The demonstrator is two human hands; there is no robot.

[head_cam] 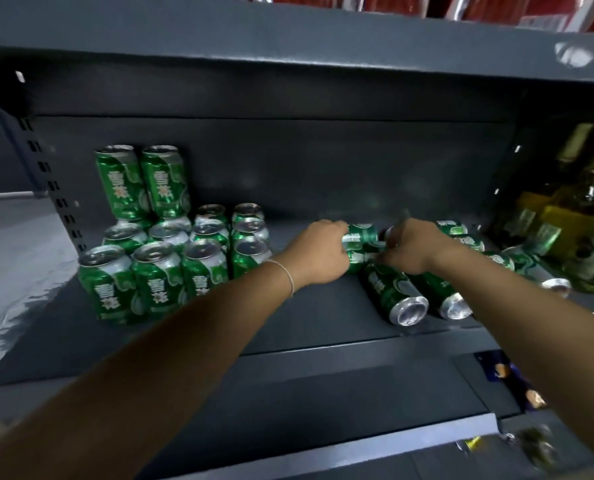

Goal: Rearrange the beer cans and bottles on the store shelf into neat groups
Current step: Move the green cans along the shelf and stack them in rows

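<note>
On the dark grey shelf (306, 327) several green beer cans (157, 271) stand upright in rows at the left, with two more cans (143, 181) stacked on the back row. At the right, several green cans (396, 296) lie on their sides in a loose pile. My left hand (319, 251) grips one lying can (361, 237) at the back of that pile. My right hand (413, 247) grips a can just beside it, mostly hidden under the fingers.
Yellow-labelled bottles (572, 230) with gold caps stand at the far right of the shelf. The shelf above (288, 39) hangs low over the cans and carries red packages. A slotted upright (46, 174) bounds the left side. A lower shelf edge (323, 445) juts out in front.
</note>
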